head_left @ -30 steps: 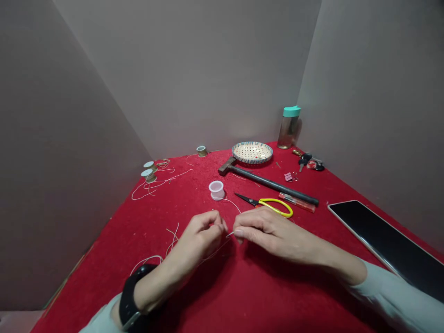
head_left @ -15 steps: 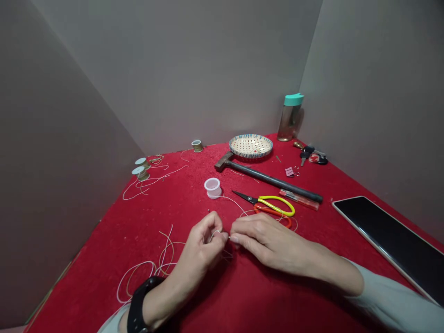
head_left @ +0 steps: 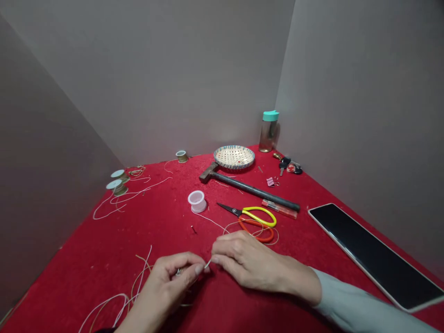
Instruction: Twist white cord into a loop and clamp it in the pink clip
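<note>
The scene is being lit evenly and fairly dimly from above, without glare. Soft shadows are being cast toward the viewer beneath the left hand (head_left: 166, 284) and right hand (head_left: 248, 263), where a pale thread (head_left: 207, 264) is being pinched. Beyond the pinch, the scissors (head_left: 255, 215) and hammer (head_left: 248, 187) are being rendered sharply. Right of it, faint reflection is being shown on the dark tablet (head_left: 367, 252). Wall edges are being splayed by wide-angle distortion.

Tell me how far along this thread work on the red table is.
Done: cut white thread pieces lie loose on the red table. In hand: the left hand and right hand pinch a white thread between fingertips. Left: I cannot tell; the yellow scissors and white cup lie untouched.
</note>
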Demonstrator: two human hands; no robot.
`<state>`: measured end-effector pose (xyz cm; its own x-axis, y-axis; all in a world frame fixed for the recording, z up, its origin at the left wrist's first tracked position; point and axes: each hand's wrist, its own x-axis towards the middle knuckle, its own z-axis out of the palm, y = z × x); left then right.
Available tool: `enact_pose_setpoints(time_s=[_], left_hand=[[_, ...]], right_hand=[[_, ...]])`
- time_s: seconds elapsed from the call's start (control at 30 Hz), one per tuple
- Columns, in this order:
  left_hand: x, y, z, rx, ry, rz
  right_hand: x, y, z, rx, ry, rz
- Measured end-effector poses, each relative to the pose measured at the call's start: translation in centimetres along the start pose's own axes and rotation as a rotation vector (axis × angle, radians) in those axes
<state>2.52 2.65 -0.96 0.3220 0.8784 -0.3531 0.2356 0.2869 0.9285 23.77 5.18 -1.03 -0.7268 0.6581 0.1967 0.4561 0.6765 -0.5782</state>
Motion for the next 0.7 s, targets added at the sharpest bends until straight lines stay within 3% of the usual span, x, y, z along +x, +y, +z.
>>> enact_pose_setpoints(time_s=[0.3,0.7], left_hand=[[-0.6,-0.3,0.6,-0.159,-0.073,-0.144],[-0.8,0.0,0.3,-0.245,-0.05,-0.199]], right_hand=[[-0.1,0.2,-0.5,0.098,-0.022,0.024],[-0.3,0.8,-1.5,0.292,0.018,0.124]])
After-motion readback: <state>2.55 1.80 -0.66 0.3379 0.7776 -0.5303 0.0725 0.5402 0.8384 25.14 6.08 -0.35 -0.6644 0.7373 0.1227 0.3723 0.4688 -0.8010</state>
